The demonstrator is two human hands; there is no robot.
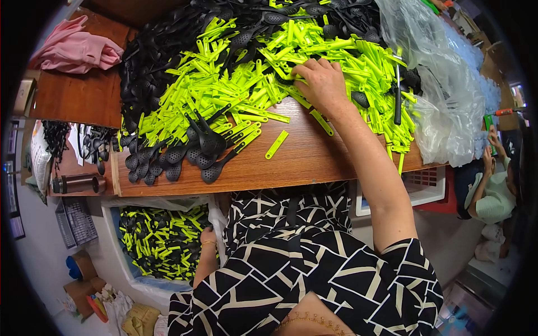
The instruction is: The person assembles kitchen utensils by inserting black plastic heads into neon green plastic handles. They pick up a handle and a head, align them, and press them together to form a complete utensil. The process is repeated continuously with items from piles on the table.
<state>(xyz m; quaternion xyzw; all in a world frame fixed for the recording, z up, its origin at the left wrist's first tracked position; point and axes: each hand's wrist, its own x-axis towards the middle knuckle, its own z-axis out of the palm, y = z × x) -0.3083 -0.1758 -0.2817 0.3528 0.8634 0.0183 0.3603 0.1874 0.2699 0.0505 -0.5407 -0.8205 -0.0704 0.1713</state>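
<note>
The right hand (320, 84) rests palm-down on the green handles (314, 50) at twelve o'clock, fingers curled into them. The left hand (208, 238) hangs low at seven o'clock beside the bin (120, 263) — its grip cannot be told.

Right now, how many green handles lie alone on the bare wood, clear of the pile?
1: a green handle on the table, below the right hand. Others may hide under the pile.

Lime-green handles (291, 61) and black slotted spoon heads (168, 159) cover the brown wooden bench (302, 162); a pink cloth (75, 47) lies at its far left corner. The dress (314, 263) is black with white lines.
</note>
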